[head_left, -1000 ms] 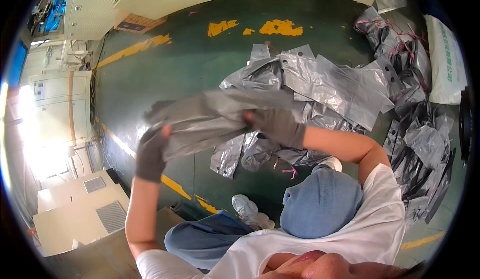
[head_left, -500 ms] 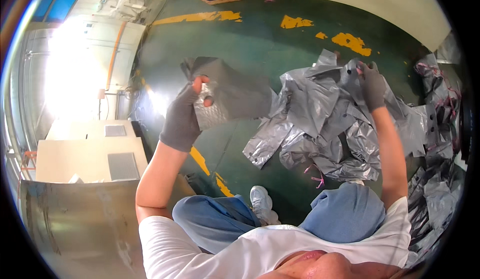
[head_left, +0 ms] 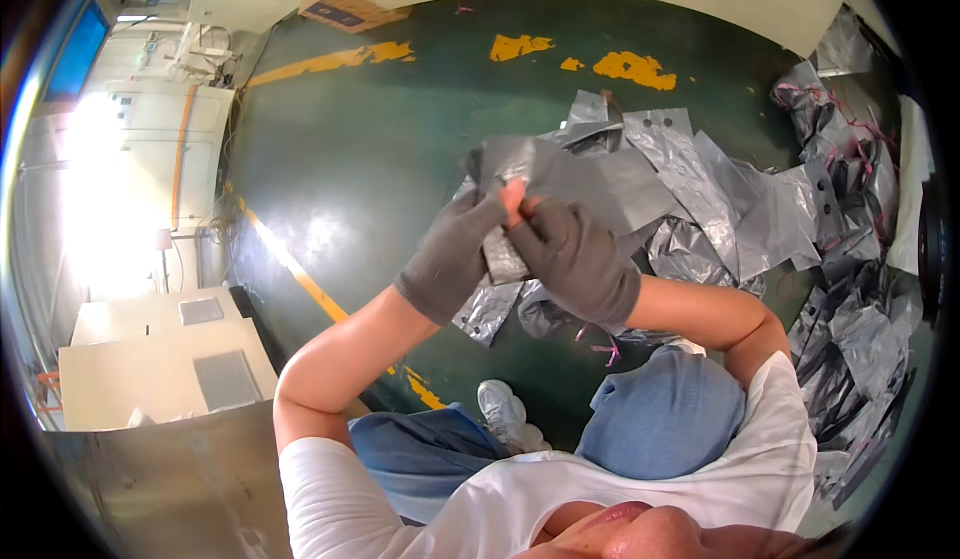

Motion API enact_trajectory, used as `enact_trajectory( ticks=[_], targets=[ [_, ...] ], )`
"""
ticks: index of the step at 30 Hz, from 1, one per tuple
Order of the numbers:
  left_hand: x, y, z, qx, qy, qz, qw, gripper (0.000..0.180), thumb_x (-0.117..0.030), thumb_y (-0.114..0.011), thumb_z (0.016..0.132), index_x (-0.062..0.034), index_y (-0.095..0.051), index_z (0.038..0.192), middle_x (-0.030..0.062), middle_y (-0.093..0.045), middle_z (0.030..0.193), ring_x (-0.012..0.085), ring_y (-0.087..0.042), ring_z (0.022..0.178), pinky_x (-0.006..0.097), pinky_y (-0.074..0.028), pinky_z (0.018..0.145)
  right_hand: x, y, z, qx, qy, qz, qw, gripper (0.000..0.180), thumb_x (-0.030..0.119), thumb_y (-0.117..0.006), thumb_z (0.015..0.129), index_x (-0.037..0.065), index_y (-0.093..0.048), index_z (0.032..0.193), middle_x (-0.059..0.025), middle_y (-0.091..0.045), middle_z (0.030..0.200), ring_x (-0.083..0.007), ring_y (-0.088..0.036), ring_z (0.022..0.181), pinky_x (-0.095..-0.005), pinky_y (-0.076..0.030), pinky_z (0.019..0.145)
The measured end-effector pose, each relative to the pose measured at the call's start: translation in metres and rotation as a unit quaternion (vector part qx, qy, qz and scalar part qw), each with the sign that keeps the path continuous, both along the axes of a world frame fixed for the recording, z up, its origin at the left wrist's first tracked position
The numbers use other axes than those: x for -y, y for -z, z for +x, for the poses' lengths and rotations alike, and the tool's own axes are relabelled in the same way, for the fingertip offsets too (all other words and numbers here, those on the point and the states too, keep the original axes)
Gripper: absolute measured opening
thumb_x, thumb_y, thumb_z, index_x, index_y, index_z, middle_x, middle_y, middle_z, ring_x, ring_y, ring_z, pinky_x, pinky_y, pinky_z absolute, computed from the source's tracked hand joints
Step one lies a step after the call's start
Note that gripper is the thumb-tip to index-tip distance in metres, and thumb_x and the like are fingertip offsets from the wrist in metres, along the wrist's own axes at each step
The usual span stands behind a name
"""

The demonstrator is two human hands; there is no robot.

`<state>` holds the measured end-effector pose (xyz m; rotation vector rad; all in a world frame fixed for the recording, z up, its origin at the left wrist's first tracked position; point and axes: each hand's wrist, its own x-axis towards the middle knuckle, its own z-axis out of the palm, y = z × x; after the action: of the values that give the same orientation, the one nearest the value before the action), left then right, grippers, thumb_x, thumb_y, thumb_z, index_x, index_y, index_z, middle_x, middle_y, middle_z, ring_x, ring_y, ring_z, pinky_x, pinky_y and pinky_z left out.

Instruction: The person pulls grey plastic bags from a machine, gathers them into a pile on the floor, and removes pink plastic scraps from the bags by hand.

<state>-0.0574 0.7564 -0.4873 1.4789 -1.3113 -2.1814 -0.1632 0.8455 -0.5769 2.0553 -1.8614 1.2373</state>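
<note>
In front of my chest, my left hand (head_left: 455, 249), in a grey glove with bare fingertips, grips a grey plastic bag (head_left: 526, 156) near its end. My right hand (head_left: 575, 259), gloved alike, is closed on the same bag, right beside the left. A narrow crinkled strip of the bag shows below the fingers, while its wider part reaches up and to the right. Beyond and right of my hands lies a loose pile of grey plastic bags (head_left: 690, 174) on the floor, some with dark round holes. The hands partly hide the pile's left side.
More crumpled bags with pink string (head_left: 835, 129) lie along the right side. Pink string (head_left: 605, 349) rests by my knee. A metal surface (head_left: 180, 489) and beige cabinets (head_left: 160, 359) stand at left. A cardboard box (head_left: 350, 9) sits at the far left on the green floor.
My right hand has left the pile and come over to my left hand. The left hand has moved right with the bag, and the view has shifted slightly.
</note>
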Motion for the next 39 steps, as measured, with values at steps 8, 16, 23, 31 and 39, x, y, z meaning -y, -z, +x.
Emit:
enact_trajectory(
  ticks=[8, 16, 23, 31, 39],
  targets=[
    [0.016, -0.043, 0.067, 0.195, -0.107, -0.198, 0.954, 0.024, -0.029, -0.065, 0.083, -0.0067, -0.059, 0.092, -0.0027, -0.052, 0.075, 0.006, -0.049, 0.066, 0.021, -0.04, 0.059, 0.033, 0.132, -0.07, 0.025, -0.099, 0.115, 0.988, 0.041, 0.026, -0.062, 0.074, 0.013, -0.055, 0.112, -0.0074, -0.056, 0.095, -0.0225, -0.058, 0.078, -0.0352, -0.047, 0.064],
    [0.012, -0.122, 0.124, 0.068, -0.266, -0.22, 0.936, 0.034, -0.024, -0.059, 0.088, -0.0057, -0.051, 0.115, -0.0037, -0.049, 0.076, 0.005, -0.047, 0.062, 0.023, -0.047, 0.062, 0.014, 0.209, -0.214, -0.05, 0.333, 0.324, 0.884, 0.026, 0.028, -0.062, 0.078, 0.014, -0.059, 0.099, -0.0064, -0.057, 0.097, -0.0233, -0.057, 0.093, -0.04, -0.043, 0.075],
    [0.002, -0.035, 0.064, 0.016, -0.034, -0.147, 0.988, 0.031, -0.023, -0.056, 0.09, -0.0002, -0.055, 0.111, 0.006, -0.058, 0.093, 0.0144, -0.056, 0.08, 0.025, -0.047, 0.071, -0.006, 0.026, -0.111, 0.036, 0.183, -0.081, 0.979, 0.037, 0.01, -0.062, 0.069, 0.013, -0.061, 0.106, -0.0054, -0.059, 0.089, -0.0221, -0.058, 0.071, -0.0322, -0.048, 0.055],
    [-0.011, 0.03, 0.006, -0.148, -0.041, 0.115, 0.981, 0.054, -0.05, -0.043, 0.092, -0.0039, -0.043, 0.12, 0.0143, -0.049, 0.12, 0.0243, -0.051, 0.108, 0.037, -0.042, 0.095, -0.015, 0.019, -0.009, 0.028, 0.002, -0.13, 0.991, 0.044, 0.013, -0.066, 0.065, 0.012, -0.062, 0.108, 0.001, -0.057, 0.087, -0.0123, -0.055, 0.064, -0.0257, -0.043, 0.05],
    [-0.02, -0.015, 0.006, 0.089, -0.05, -0.143, 0.984, 0.029, -0.025, -0.058, 0.089, -0.0039, -0.053, 0.108, 0.0062, -0.058, 0.089, 0.0161, -0.056, 0.077, 0.027, -0.046, 0.068, -0.014, 0.003, 0.003, 0.026, -0.011, -0.121, 0.992, 0.045, 0.018, -0.067, 0.066, 0.012, -0.06, 0.11, 0.0001, -0.054, 0.086, -0.0132, -0.054, 0.065, -0.0244, -0.043, 0.054]
  ],
)
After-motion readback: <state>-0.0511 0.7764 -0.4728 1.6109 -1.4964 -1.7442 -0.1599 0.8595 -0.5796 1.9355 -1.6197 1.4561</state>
